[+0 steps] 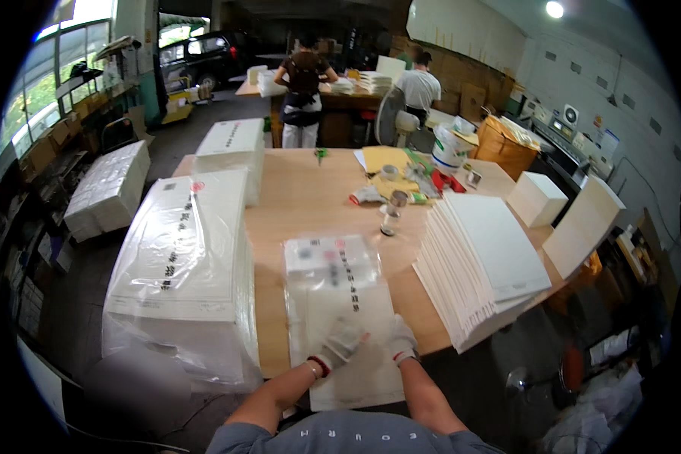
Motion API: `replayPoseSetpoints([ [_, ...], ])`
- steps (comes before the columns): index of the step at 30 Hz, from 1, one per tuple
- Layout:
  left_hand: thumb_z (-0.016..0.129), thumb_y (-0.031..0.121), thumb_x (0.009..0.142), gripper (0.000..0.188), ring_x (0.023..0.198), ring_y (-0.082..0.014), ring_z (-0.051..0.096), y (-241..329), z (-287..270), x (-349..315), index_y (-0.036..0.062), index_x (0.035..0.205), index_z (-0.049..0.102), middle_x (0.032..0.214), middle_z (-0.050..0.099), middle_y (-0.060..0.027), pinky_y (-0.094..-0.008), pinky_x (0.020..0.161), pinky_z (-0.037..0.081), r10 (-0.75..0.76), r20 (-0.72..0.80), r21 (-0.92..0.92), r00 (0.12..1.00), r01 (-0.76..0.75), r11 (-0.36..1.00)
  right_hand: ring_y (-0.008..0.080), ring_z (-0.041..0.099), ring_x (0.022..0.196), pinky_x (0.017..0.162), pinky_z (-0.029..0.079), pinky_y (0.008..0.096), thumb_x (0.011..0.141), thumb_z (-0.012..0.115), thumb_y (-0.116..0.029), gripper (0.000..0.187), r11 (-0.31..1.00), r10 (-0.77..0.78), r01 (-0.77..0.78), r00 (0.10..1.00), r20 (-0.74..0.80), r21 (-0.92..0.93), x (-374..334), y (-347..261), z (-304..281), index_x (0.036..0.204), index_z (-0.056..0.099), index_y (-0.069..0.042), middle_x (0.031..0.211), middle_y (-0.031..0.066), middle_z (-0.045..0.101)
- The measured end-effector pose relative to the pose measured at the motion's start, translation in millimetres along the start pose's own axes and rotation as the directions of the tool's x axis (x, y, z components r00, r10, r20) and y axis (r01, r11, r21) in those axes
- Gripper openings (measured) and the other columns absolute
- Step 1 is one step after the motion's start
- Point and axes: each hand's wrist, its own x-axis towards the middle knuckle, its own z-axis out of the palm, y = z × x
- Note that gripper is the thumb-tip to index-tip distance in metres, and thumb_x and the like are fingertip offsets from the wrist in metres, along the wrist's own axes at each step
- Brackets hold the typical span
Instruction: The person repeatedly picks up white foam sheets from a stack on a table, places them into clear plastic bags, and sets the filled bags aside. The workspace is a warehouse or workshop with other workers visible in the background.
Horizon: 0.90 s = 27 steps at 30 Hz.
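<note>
A flat off-white paper folder (348,303) with dark print lies lengthwise before me, its near end reaching past the table's front edge. A clear plastic bag (363,253) covers its far part; how far the bag reaches toward me is hard to see. My left hand (340,342), in a white knit glove with a red cuff, rests on the folder's near half with its fingers laid across it. At the folder's right edge is my right hand (402,338), gloved too, with its fingers stretched forward along that edge. Neither hand visibly lifts the folder.
Left stands a tall plastic-wrapped stack of folders (174,250), with another stack (231,147) behind it. Right is a fanned white stack (484,257). A clear tape roll stack (392,216), gloves, papers and a white bucket (450,147) sit farther back. People work at a far table.
</note>
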Motion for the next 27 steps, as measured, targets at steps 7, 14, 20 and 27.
replayPoseSetpoints([
  [7,0.052,0.013,0.081,0.021,0.078,-0.0263,0.055,-47.7,-17.2,-48.6,0.0057,0.100,0.051,0.087,0.055,-0.0132,-0.0370,0.071,0.045,-0.855,0.287,-0.519,0.431,0.820,0.239,0.0381,0.061,0.078,0.065,0.045,0.0530,0.089,0.038,-0.026,0.053,0.973,-0.169,0.207,0.943,0.287,-0.104,-17.1,-13.4,-24.7,0.134,0.025,-0.003,0.089,0.0225,0.061],
  [14,0.055,0.013,0.080,0.015,0.074,-0.0271,0.052,48.1,-93.4,-107.9,0.0038,0.086,0.045,0.079,0.051,-0.0144,-0.0374,0.068,0.043,-0.849,0.397,-0.348,0.348,0.913,0.211,0.0383,0.060,0.082,0.068,0.046,0.0503,0.089,0.039,-0.033,0.031,0.962,-0.245,0.273,0.868,0.432,-0.002,-126.7,44.9,-19.5,0.110,0.051,-0.013,0.101,0.0228,0.058],
  [20,0.057,0.014,0.079,0.016,0.065,-0.0346,0.049,88.9,-137.7,-178.3,0.0034,0.078,0.046,0.076,0.049,-0.0171,-0.0401,0.060,0.043,-0.355,0.660,-0.455,0.662,0.729,0.512,0.0419,0.059,0.074,0.065,0.048,0.0481,0.083,0.050,-0.027,0.046,0.981,-0.183,0.191,0.827,0.531,0.040,-221.1,-9.8,-116.8,0.124,0.041,-0.007,0.094,0.0226,0.059],
  [27,0.057,0.011,0.078,0.013,0.069,-0.0299,0.054,92.8,-162.3,-129.0,0.0004,0.075,0.051,0.075,0.053,-0.0162,-0.0362,0.061,0.044,-0.799,0.410,-0.375,0.439,0.880,0.292,0.0294,0.063,0.083,0.075,0.049,0.0369,0.082,0.053,-0.019,0.043,0.874,-0.390,0.254,0.877,0.283,0.415,-211.0,58.1,-82.2,0.123,0.048,-0.007,0.087,0.0164,0.064],
])
